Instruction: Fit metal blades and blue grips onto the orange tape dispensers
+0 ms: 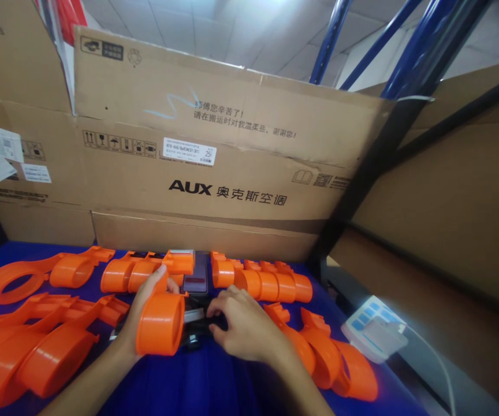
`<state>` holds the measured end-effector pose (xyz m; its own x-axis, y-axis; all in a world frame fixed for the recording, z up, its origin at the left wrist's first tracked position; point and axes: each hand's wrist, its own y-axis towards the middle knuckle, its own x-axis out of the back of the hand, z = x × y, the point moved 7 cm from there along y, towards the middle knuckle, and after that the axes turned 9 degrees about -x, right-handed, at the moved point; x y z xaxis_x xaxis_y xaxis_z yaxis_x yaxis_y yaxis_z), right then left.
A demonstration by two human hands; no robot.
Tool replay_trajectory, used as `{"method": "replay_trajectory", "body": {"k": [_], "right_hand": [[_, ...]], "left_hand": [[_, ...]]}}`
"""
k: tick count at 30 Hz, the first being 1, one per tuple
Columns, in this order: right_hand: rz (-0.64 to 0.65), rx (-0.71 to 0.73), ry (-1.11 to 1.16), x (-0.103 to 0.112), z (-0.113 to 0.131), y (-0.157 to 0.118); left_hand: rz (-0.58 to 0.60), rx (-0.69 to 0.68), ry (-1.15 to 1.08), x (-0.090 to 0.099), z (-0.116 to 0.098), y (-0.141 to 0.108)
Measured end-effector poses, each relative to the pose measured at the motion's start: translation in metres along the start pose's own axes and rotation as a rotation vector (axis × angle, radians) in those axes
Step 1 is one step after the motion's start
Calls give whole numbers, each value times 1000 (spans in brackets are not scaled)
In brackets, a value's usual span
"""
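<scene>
Head view: left hand holds orange ring above blue cloth. Right hand, fingers narrow, at black items beside ring; grip cannot be told. Judged two-handed handling; next move calls for steady left hold.

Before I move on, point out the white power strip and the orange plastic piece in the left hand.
White power strip point(361, 325), head view: top face.
Held orange plastic piece point(158, 328), head view: rounded outer wall.

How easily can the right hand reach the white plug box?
Probably yes, quite easily: the right hand would just pass over the orange rings between it and the white plug box.
</scene>
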<state>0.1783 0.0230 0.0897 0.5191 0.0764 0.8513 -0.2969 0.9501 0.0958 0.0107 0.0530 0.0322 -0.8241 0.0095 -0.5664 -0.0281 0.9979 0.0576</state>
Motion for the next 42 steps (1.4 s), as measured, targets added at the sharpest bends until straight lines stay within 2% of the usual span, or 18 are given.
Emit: {"method": "replay_trajectory", "body": {"k": [6,14,19,27,31,35,37,42], "right_hand": [[111,3,-223,-2,0,-13],[113,16,-251,-6,5,-13],[113,53,-187,-6,3,-13],[55,86,43,1,-1,-8],[-75,107,155,13,-2,-3],[-404,80,370,35,-15,0],[-508,77,528,40,-22,0],[-562,121,790,36,-27,1]], "left_hand": [[0,-24,58,0,0,-1],[-5,-41,130,1,-2,1],[0,-56,139,-1,-4,0],[7,-24,90,-4,-4,-5],[1,-49,112,-5,-6,-8],[-16,-102,176,-8,-8,-12],[-2,-104,184,-12,-7,-14],[69,-75,175,-20,1,-18]]}}
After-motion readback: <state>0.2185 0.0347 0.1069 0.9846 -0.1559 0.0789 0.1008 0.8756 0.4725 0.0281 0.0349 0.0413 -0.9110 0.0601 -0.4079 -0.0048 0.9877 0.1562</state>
